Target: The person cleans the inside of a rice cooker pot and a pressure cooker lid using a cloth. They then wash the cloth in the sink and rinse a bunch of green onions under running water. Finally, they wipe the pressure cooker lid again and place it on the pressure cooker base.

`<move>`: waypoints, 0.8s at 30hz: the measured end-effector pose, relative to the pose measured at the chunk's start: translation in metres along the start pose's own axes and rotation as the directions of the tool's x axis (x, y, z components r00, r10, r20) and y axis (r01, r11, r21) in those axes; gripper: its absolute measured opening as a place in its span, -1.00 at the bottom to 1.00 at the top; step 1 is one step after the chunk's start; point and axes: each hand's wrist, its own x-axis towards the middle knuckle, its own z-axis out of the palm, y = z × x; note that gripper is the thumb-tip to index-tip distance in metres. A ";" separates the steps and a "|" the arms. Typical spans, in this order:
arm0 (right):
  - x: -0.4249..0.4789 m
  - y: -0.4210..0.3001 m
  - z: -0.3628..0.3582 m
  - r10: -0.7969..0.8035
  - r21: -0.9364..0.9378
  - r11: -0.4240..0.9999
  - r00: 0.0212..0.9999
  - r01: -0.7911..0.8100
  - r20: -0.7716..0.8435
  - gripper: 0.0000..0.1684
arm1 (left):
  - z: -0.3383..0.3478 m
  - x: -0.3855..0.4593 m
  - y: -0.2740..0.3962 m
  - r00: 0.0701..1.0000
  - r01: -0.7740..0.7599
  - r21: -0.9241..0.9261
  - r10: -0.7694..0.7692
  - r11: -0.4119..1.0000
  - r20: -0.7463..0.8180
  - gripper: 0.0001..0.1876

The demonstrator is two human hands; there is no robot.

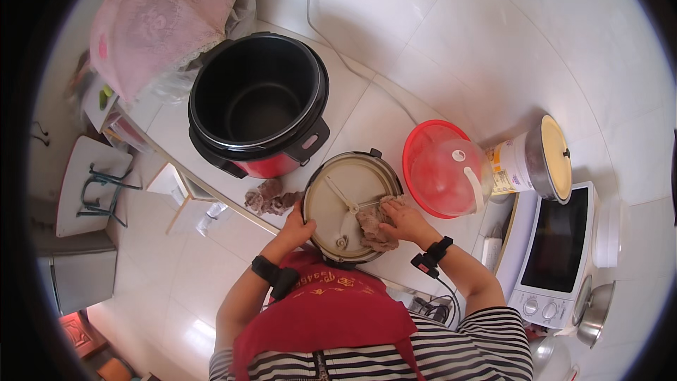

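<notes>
Before me, the round lid of an electric pressure cooker is tilted up at the counter's front edge, its pale inner side facing me. My left hand grips the lid's left rim, thumb on the inner side. Under the fingers of my right hand, a crumpled brown cloth lies against the right part of the lid's inside. A second brown cloth is bunched on the counter left of the lid. Behind it stands the red and black pressure cooker, uncovered, its dark inner pot showing no contents.
A red basin with a translucent handled cover stands right of the lid. Beyond are a labelled tub topped by a pan, and a white microwave. A pink lace food cover is at the back left. A power cord runs behind.
</notes>
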 end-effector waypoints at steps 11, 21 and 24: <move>0.015 0.002 0.020 0.002 -0.115 0.993 0.991 0.013 0.131 -0.53 | 0.003 -0.006 0.011 1.000 0.030 0.053 -0.030 0.998 0.000 -0.37; -0.006 0.009 -0.023 0.234 0.233 0.932 0.953 -0.276 0.192 -0.68 | -0.002 -0.011 0.016 0.997 0.045 0.045 -0.047 0.998 0.061 -0.37; 0.001 0.004 -0.069 0.366 0.363 0.850 0.924 -0.381 0.112 -0.65 | -0.001 -0.011 0.017 0.996 0.057 0.058 -0.061 0.997 0.058 -0.37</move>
